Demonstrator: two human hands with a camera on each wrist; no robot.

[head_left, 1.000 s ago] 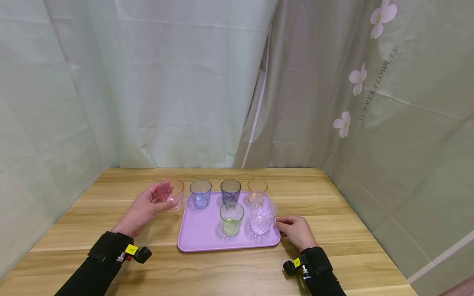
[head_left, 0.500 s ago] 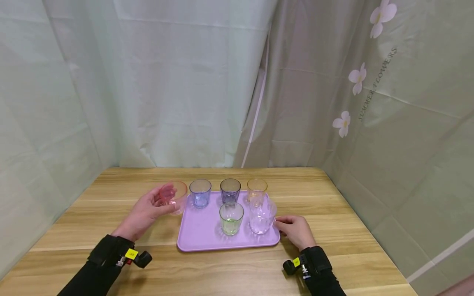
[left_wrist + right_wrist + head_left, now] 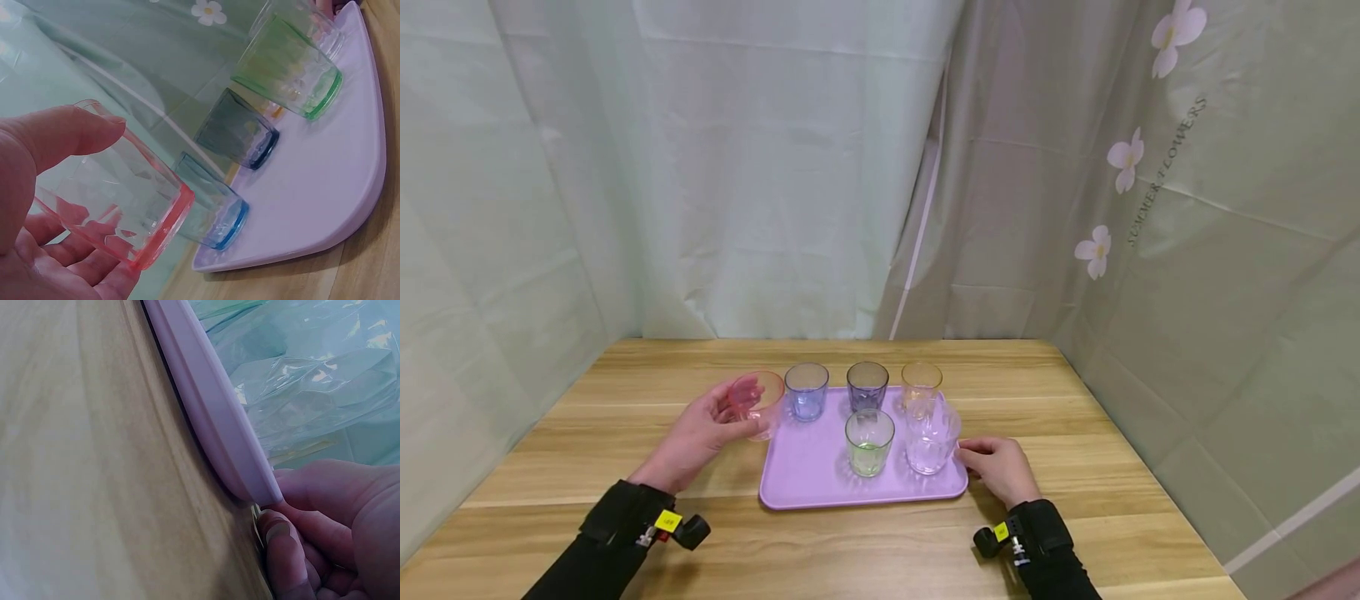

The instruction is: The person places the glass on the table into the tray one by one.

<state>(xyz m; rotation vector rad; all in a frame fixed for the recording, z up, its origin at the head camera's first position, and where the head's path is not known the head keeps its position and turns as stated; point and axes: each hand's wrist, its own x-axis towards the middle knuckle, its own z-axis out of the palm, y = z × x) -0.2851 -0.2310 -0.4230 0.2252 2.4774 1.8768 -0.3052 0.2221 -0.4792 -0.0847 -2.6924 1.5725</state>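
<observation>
My left hand [image 3: 694, 435] grips a pink-tinted drinking glass [image 3: 767, 406], raised at the left rim of the purple tray [image 3: 808, 479]. In the left wrist view the thumb lies across the glass's near side and the fingers curl behind it, with the thick red base [image 3: 164, 234] towards the tray. My right hand [image 3: 1002, 468] pinches the tray's right edge; the right wrist view has the thumb [image 3: 312, 484] at the rim and fingers below. A blue glass [image 3: 807, 396] stands on the tray beside the pink one.
Also on the tray are a dark grey glass [image 3: 867, 390], an amber glass [image 3: 921, 383], a green glass [image 3: 869, 450] and a clear glass [image 3: 931, 446]. The tray lies on a wooden table [image 3: 850, 550]. Curtains [image 3: 775, 183] hang behind and at both sides.
My left hand has carried the pink glass a little to the right and nearer, to the tray's left edge. The right hand and tray have stayed put.
</observation>
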